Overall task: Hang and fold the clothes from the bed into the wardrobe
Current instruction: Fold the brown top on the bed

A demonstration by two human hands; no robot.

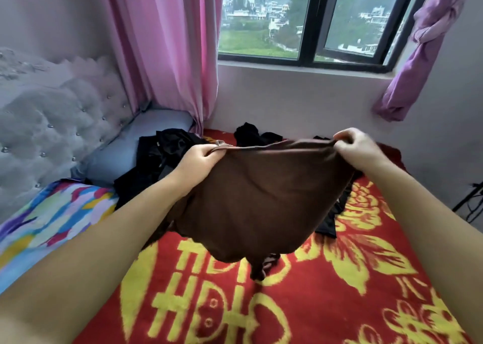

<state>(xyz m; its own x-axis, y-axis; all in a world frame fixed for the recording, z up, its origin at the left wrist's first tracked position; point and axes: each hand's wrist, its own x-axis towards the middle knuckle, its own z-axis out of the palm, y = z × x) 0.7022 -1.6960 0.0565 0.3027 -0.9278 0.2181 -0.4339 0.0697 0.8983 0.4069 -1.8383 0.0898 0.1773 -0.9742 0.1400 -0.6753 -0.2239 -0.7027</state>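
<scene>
I hold a brown garment [258, 197] up above the bed [339, 304], spread between both hands. My left hand [200, 159] pinches its upper left edge and my right hand [356, 149] pinches its upper right edge. The cloth hangs down in a loose fold, and its lower end trails onto the red and yellow blanket. Behind it lies a heap of dark clothes [167, 150] near the pillow, with more black pieces [251, 133] by the wall. No wardrobe is in view.
A grey pillow [125, 155] and a multicoloured sheet [52, 218] lie at the left by the tufted headboard [52, 124]. A pink curtain [167, 45] hangs ahead, a knotted purple curtain [423, 51] at the right of the window [308, 19]. Cables [470, 200] hang at the far right.
</scene>
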